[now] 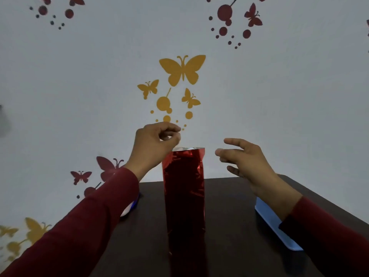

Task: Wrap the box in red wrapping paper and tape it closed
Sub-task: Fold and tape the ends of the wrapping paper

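The box [184,196], already covered in red wrapping paper [183,170], stands upright on the table [229,196] between the two hands. The left hand [154,144] has its fingers curled in a pinch just above the open top edge; if it holds tape, I cannot tell. The right hand [245,158] is open, apart from the box. Nobody steadies the tall box, so I think one push at the top could tip it.

Both arms in long dark-red sleeves [83,222] snug to the wrists, hands bare, no rings or watch showing.
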`<state>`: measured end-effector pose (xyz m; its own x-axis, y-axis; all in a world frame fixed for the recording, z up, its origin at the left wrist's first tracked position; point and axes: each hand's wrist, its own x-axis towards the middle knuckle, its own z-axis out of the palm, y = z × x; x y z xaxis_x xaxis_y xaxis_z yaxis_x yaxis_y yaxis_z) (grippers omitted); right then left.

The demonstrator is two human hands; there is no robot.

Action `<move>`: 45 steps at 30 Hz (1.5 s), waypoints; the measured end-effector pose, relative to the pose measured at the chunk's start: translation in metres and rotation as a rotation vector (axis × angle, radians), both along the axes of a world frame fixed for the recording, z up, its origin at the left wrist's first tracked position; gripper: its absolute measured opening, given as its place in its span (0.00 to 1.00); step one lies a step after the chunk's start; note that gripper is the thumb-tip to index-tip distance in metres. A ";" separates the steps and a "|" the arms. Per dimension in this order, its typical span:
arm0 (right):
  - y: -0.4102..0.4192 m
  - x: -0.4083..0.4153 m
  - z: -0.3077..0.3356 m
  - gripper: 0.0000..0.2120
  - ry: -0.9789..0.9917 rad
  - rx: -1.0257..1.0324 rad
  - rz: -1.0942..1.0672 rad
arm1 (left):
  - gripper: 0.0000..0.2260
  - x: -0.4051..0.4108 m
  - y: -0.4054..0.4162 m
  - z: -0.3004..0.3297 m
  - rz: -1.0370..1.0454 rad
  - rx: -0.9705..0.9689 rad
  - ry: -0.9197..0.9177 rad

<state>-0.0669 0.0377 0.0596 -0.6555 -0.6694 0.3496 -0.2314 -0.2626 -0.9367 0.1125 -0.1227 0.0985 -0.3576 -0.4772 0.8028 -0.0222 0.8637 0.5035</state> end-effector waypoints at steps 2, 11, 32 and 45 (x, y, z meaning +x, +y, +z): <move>-0.012 0.002 0.006 0.20 -0.089 -0.009 0.034 | 0.06 0.012 -0.023 -0.016 0.126 0.092 0.071; -0.051 0.009 0.029 0.18 -0.255 0.039 0.056 | 0.08 0.012 -0.072 -0.074 -0.175 0.807 -0.059; -0.092 0.026 0.040 0.20 0.108 0.306 -0.058 | 0.15 -0.011 -0.060 -0.065 -0.311 0.783 -0.298; -0.103 0.027 0.018 0.13 0.195 0.352 -0.164 | 0.14 -0.012 -0.061 -0.070 -0.324 0.820 -0.261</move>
<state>-0.0396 -0.0650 0.0771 -0.7076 -0.6622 0.2464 -0.4250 0.1203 -0.8972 0.1009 -0.1832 0.0290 -0.6955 -0.7063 0.1322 -0.0409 0.2227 0.9740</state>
